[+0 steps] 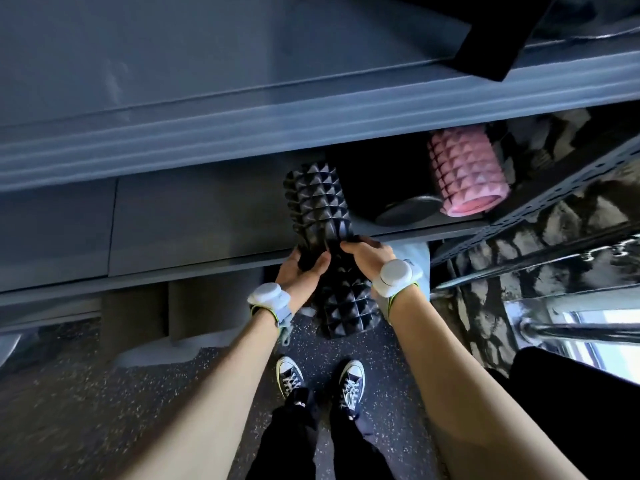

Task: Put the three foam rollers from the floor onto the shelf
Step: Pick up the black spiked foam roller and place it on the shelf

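Note:
I hold a black spiked foam roller (317,202) by its near end with both hands, my left hand (299,271) under its left side and my right hand (367,252) on its right. Its far end reaches in over the grey lower shelf (194,220). On the same shelf, further right, lies a pink spiked roller (464,171), and between the two a smooth black cylinder (398,199). A second black spiked roller (343,311) shows just below my wrists, above the speckled floor; what it rests on is hidden.
An upper grey shelf board (242,136) overhangs the lower one. A perforated metal upright (554,202) and a chrome bar (571,329) stand to the right. My two sneakers (320,381) are on the floor (138,393) below. Something black (498,39) hangs over the top shelf edge.

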